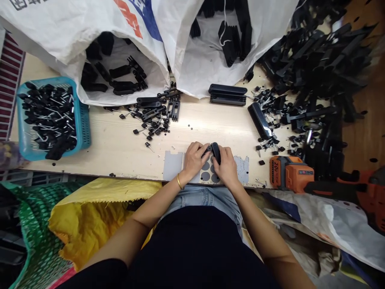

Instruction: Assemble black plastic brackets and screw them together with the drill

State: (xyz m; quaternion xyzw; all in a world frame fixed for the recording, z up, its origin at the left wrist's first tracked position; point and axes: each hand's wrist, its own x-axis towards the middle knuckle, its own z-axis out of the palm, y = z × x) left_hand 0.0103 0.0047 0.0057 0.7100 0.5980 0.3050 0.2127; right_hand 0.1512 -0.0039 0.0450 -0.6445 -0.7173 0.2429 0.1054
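Close to the table's front edge, my left hand (194, 159) is closed around a small black plastic piece (208, 149). My right hand (226, 164) grips a longer black plastic bar (215, 151), its rounded end pointing away from me. The two pieces lie side by side, almost touching; whether they are joined I cannot tell. Under my hands is a sheet with grey round discs (205, 176), flanked by a plain grey patch (172, 165). Farther back, two black bars (227, 94) lie parallel.
A blue basket (83, 124) of black-headed screws stands left. White sacks (192, 76) holding black parts open toward me at the back. Loose screws and parts (155, 116) are scattered centre-left. A large black pile (325, 72) and an orange power-tool battery (291, 173) occupy the right.
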